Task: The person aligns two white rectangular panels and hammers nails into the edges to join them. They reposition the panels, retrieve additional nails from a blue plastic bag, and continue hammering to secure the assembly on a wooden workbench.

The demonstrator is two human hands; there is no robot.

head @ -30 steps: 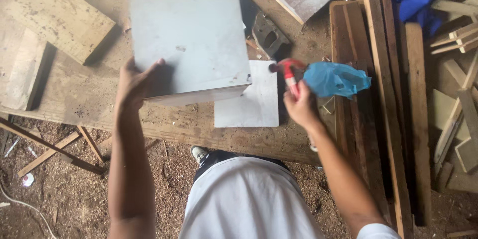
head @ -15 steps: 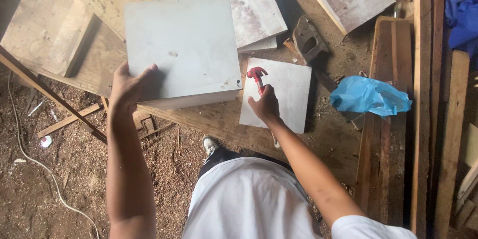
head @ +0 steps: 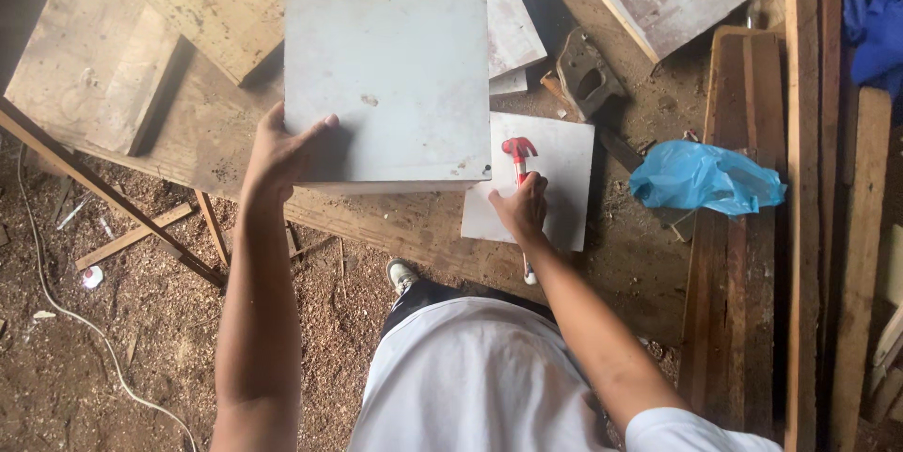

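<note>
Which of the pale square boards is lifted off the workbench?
The large pale board, gripped at its lower-left corner by the left hand; the others lie flat.

Worn wooden surface (head: 113, 57) in daylight; sawdust-covered floor (head: 94, 367) below it, stacked planks (head: 828, 226) to its right.

We see a white short-sleeved shirt (head: 480, 377), dark trousers (head: 428, 297) under it, and one grey shoe (head: 402, 274). Both forearms are bare, without watch or gloves.

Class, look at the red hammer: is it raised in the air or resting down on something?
Resting down. The hammer lies with its head on the small white board, gripped by the right hand.
</note>
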